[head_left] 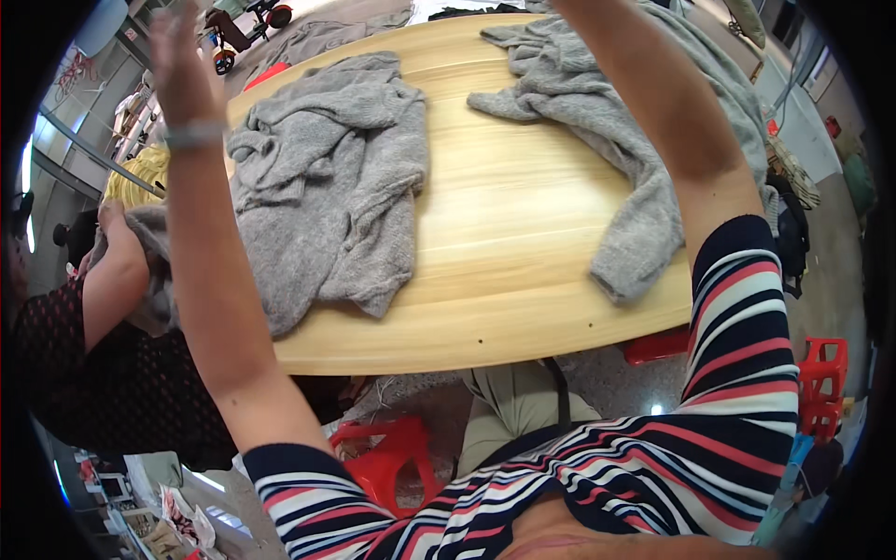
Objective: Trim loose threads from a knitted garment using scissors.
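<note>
My left hand (182, 70) is raised at the upper left, a band on its wrist, beyond the near edge of a crumpled grey knitted sweater (327, 187). Motion smears its fingers, so their pose is unclear. My right forearm (667, 93) reaches up across a second grey knitted sweater (597, 112), and that hand lies outside the picture. This second sweater is spread on the right side, one sleeve (639, 238) hanging toward the near table edge. Both garments rest on the pale wooden table (523, 196).
At my left a co-worker in dark dotted clothing (121, 392) handles grey knit fabric (154, 233). Red plastic stools stand below the table (397, 457) and at the far right (821, 383). Yellow material (140, 177) is behind the co-worker. A scooter (247, 28) is parked beyond the table.
</note>
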A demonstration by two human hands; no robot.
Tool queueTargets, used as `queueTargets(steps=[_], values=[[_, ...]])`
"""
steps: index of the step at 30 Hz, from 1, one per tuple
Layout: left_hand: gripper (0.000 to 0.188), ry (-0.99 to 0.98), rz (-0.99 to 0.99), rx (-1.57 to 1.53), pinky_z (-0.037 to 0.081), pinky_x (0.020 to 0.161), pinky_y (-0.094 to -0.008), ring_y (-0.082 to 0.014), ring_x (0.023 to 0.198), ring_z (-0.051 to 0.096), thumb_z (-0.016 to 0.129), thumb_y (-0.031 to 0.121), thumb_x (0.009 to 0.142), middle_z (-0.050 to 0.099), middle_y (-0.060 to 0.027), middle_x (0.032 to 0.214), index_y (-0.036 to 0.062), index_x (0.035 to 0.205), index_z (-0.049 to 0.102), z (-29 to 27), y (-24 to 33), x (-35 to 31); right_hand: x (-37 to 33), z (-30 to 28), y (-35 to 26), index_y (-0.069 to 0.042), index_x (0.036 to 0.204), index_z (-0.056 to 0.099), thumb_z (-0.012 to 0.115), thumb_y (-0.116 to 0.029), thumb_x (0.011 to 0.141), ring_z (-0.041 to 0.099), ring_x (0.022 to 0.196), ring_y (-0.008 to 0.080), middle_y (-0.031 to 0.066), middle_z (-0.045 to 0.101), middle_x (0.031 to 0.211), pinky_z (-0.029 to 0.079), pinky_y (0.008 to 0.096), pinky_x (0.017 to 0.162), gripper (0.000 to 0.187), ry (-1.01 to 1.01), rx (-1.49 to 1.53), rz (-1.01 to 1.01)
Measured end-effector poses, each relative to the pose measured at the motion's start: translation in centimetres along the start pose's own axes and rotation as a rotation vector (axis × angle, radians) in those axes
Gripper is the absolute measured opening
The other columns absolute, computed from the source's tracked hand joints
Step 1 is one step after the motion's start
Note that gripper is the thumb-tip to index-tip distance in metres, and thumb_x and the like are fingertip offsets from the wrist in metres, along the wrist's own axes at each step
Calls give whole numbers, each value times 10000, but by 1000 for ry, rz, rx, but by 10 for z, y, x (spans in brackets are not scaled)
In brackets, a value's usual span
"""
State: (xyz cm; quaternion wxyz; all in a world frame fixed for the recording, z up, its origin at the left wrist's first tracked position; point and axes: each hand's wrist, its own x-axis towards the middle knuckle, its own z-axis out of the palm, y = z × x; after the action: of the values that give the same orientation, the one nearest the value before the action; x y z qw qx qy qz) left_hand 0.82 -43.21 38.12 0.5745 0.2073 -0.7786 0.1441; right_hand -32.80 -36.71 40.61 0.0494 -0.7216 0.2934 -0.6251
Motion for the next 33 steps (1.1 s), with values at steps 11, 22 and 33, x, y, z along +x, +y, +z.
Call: queueTargets(steps=[11, 22, 33], values=[[691, -1073, -614, 254, 53, 1107, -673, -387, 1447, 193, 715, 388, 804, 312, -167, 1536, 152, 1407, 473, -28, 174, -329, -227, 206, 183, -164, 1210, 675, 678, -414, 794, 619, 1093, 336, 143, 668, 1185, 403, 458, 986, 486, -249, -754, 526], [618, -1069, -652, 310, 136, 1062, -719, -385, 1405, 252, 660, 312, 808, 328, -145, 1516, 166, 1384, 491, -14, 151, -326, -135, 38, 233, 41, 1039, 631, 538, -189, 896, 615, 786, 215, 93, 658, 818, 494, 375, 671, 287, 655, 85, 637], [602, -1142, -727, 367, 153, 1054, -745, -336, 1426, 222, 661, 391, 828, 286, -76, 1551, 185, 1373, 508, -19, 140, -333, -102, -154, -155, -53, 1134, 588, 455, -328, 1030, 596, 959, 169, 66, 619, 1041, 507, 342, 867, 323, 948, 365, 165]])
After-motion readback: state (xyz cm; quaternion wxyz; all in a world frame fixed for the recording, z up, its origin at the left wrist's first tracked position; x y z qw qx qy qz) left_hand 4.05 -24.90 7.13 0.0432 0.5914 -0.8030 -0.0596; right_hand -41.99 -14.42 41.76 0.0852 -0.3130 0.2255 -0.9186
